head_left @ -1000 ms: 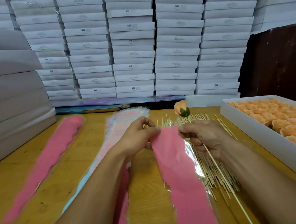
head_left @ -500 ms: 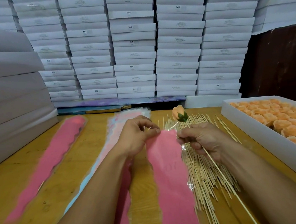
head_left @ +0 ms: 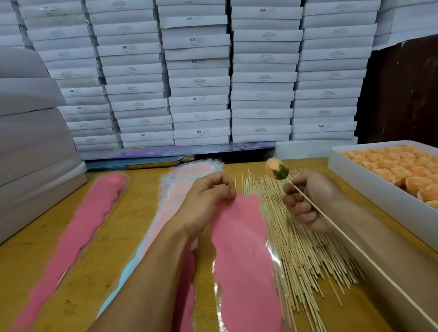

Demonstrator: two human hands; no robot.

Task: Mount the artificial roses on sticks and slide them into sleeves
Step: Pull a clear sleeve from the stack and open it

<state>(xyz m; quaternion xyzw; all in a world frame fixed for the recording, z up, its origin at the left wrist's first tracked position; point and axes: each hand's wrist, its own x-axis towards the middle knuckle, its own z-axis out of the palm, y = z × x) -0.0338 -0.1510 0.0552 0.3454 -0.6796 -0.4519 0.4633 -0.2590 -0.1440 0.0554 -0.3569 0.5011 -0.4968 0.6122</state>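
My left hand [head_left: 210, 200] pinches the top edge of a pink sleeve with clear film [head_left: 243, 262] that lies down the middle of the wooden table. My right hand [head_left: 311, 201] grips a long thin stick [head_left: 353, 244] with a peach rose [head_left: 275, 168] and green leaves mounted on its far end. The rose points away from me, just right of the sleeve's top and apart from it. A loose pile of bare sticks [head_left: 304, 250] lies under and between my hands.
A white box of peach roses [head_left: 421, 177] stands at the right. A stack of sleeves [head_left: 177, 184] lies under my left arm, and another pink sleeve [head_left: 82, 232] lies at the left. White boxes [head_left: 195, 69] are stacked high behind and at the left.
My right hand has let go of the sleeve's top and moved right with the rose stick. The left hand keeps its pinch on the sleeve, which has shifted slightly left.
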